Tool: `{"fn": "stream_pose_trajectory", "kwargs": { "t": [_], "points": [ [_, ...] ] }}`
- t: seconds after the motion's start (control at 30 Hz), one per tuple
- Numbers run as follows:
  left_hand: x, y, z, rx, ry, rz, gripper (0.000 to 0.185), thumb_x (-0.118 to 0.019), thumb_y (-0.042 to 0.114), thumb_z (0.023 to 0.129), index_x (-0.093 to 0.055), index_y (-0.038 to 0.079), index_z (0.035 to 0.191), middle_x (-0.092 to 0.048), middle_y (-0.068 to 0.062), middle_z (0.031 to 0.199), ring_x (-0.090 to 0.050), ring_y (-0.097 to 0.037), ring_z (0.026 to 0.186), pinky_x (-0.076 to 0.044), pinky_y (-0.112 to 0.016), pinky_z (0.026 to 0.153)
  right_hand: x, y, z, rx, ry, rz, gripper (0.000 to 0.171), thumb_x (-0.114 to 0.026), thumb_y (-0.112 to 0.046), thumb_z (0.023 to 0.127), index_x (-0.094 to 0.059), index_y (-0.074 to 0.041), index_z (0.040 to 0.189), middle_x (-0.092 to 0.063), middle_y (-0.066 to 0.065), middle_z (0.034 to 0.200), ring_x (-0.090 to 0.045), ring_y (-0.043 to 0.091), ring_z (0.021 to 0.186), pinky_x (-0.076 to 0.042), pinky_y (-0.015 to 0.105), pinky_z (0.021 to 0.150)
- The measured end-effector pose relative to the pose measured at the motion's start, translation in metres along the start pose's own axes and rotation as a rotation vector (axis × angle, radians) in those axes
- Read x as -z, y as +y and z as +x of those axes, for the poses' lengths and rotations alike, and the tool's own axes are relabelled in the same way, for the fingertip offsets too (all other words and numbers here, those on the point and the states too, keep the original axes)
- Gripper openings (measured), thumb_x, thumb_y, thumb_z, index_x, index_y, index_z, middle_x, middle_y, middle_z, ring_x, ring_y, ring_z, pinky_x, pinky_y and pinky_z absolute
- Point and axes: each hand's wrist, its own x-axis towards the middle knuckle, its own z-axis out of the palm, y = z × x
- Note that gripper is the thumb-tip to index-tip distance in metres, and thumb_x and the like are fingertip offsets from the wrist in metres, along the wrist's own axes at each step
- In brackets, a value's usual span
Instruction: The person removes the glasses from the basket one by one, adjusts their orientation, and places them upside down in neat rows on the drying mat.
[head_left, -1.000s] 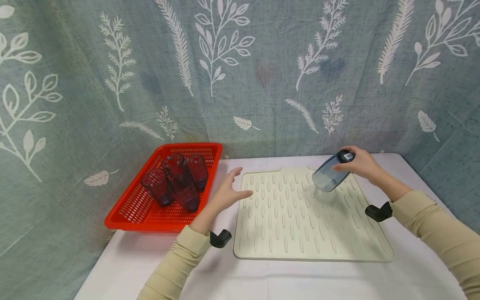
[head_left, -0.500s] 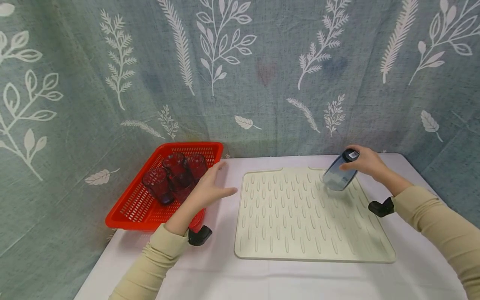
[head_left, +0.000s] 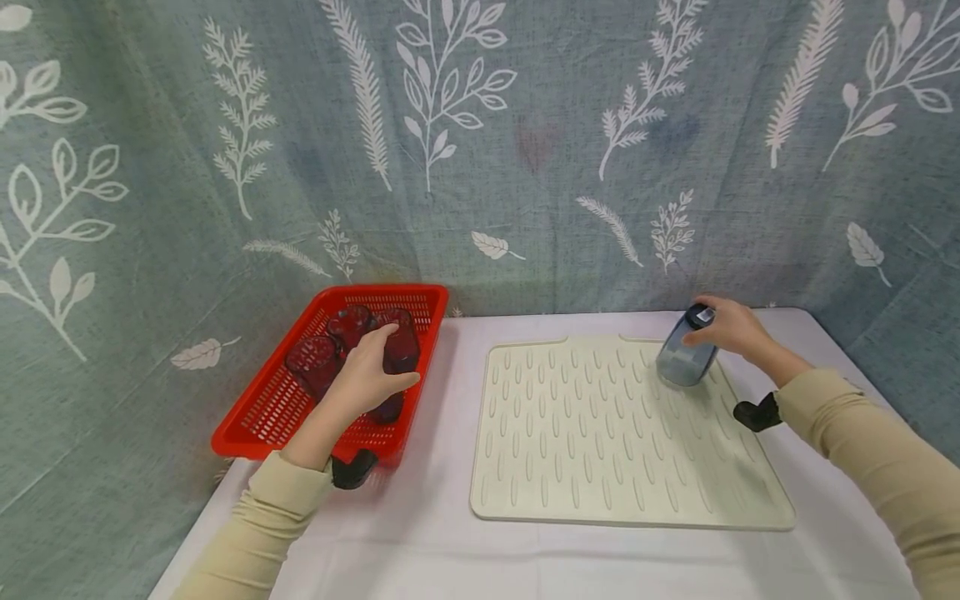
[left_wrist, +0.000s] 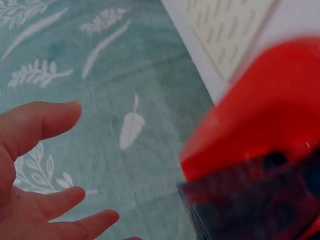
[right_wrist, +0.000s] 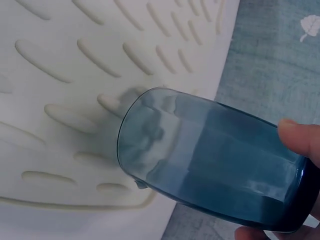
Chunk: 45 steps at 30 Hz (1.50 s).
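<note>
A clear blue drinking glass (head_left: 684, 360) is gripped near its dark base by my right hand (head_left: 733, 327). It is tilted upside down over the back right corner of the cream ridged mat (head_left: 570, 442); I cannot tell if its rim touches. The right wrist view shows the thumb and fingertips around the base of the glass (right_wrist: 215, 155). My left hand (head_left: 363, 375), thumb and fingers spread and holding nothing, is above the red basket (head_left: 258, 446). Several glasses lie inside, including one at the left (head_left: 309, 360) and one at the right (head_left: 403, 342), partly hidden by the hand.
A white cloth (head_left: 525, 567) covers the table under the mat and basket. Behind hangs a grey-green curtain (head_left: 540, 217) with white leaf prints. In the left wrist view the basket (left_wrist: 280, 100) and a dark glass (left_wrist: 245, 205) appear blurred.
My left hand has moved left from beside the mat to above the basket. My right hand has carried the glass slightly right, and the glass has become more upright, rim down.
</note>
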Motion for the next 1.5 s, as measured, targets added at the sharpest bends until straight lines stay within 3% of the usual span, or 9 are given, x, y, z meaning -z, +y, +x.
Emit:
{"fn": "stream_pose_trajectory", "kwargs": {
  "t": [0.27, 0.57, 0.83, 1.2, 1.5],
  "points": [
    [0.013, -0.023, 0.0, 0.055, -0.02, 0.036, 0.088, -0.07, 0.025, 0.078, -0.017, -0.001, 0.143, -0.021, -0.028, 0.144, -0.022, -0.049, 0.128, -0.027, -0.065, 0.097, -0.003, 0.004, 0.008, 0.024, -0.004, -0.036, 0.082, -0.067, -0.028, 0.079, -0.024, 0.007, 0.14, -0.032, 0.038, 0.131, -0.039, 0.052, 0.112, -0.041, 0.058, 0.083],
    [0.021, -0.036, -0.001, 0.087, -0.022, 0.053, 0.09, -0.071, 0.023, 0.077, -0.016, -0.003, 0.143, -0.023, -0.029, 0.143, -0.025, -0.047, 0.127, -0.027, -0.064, 0.098, -0.006, 0.009, 0.012, 0.023, -0.011, -0.025, 0.083, -0.067, -0.029, 0.079, -0.023, 0.006, 0.14, -0.031, 0.038, 0.131, -0.039, 0.052, 0.111, -0.041, 0.059, 0.083],
    [0.026, -0.051, 0.006, 0.107, -0.045, 0.006, 0.093, -0.071, 0.023, 0.078, -0.011, -0.005, 0.143, -0.021, -0.032, 0.142, -0.026, -0.048, 0.127, -0.03, -0.062, 0.097, -0.01, 0.012, 0.013, 0.02, -0.009, 0.032, 0.085, -0.067, -0.029, 0.081, -0.018, 0.003, 0.143, -0.024, 0.038, 0.136, -0.033, 0.054, 0.116, -0.038, 0.061, 0.086],
    [0.023, -0.064, 0.016, 0.197, -0.087, -0.016, 0.101, -0.07, 0.032, 0.078, -0.003, -0.003, 0.144, -0.007, -0.036, 0.143, -0.016, -0.053, 0.128, -0.026, -0.065, 0.097, -0.027, 0.017, 0.007, -0.007, 0.113, 0.243, 0.09, -0.064, -0.025, 0.083, -0.005, 0.005, 0.144, -0.018, 0.037, 0.139, -0.027, 0.053, 0.121, -0.034, 0.061, 0.092],
    [0.019, -0.065, 0.02, 0.257, -0.127, -0.064, 0.101, -0.069, 0.033, 0.078, -0.001, -0.002, 0.145, -0.004, -0.036, 0.144, -0.015, -0.053, 0.128, -0.025, -0.066, 0.098, -0.045, 0.018, 0.002, -0.043, 0.276, 0.37, 0.088, -0.066, -0.025, 0.082, -0.009, 0.001, 0.145, -0.021, 0.034, 0.141, -0.026, 0.051, 0.125, -0.03, 0.06, 0.097]
  ]
}}
